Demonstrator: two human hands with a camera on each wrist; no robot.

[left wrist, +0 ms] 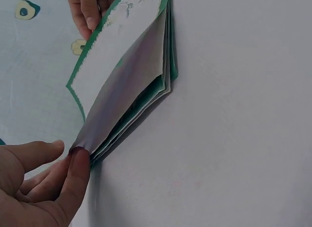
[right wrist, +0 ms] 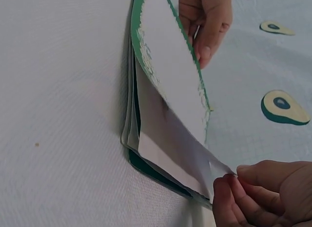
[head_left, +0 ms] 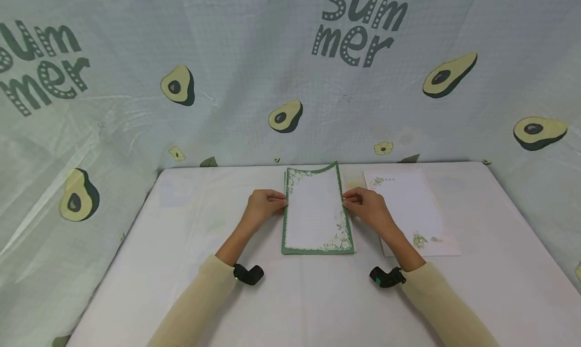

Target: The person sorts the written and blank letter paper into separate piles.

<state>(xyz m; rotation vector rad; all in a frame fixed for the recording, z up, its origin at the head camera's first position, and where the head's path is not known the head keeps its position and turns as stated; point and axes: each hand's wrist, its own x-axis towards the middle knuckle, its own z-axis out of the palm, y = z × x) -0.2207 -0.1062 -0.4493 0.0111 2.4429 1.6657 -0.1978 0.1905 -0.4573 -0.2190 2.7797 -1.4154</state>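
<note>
A stack of green-bordered writing paper [head_left: 314, 211] with white flowers in its corners lies between the two hands. Its top sheet bows upward along the far edge, and a gap shows beneath it in both wrist views. At the stack's left side, my left hand [head_left: 265, 206] holds the sheet's edge at the fingertips, its thumb close to the edge. On the opposite side, my right hand [head_left: 367, 206] pinches the top sheet [right wrist: 173, 85] between thumb and fingers. Under the raised sheet, the edges of several more sheets [left wrist: 146, 102] fan slightly apart.
A pale pink-edged sheet [head_left: 404, 206] with small flower prints lies to the right, partly beneath the right forearm. White cloth covers the table [head_left: 299, 296]. A curtain [head_left: 236, 59] printed with avocados and lettering hangs right behind the table's far edge.
</note>
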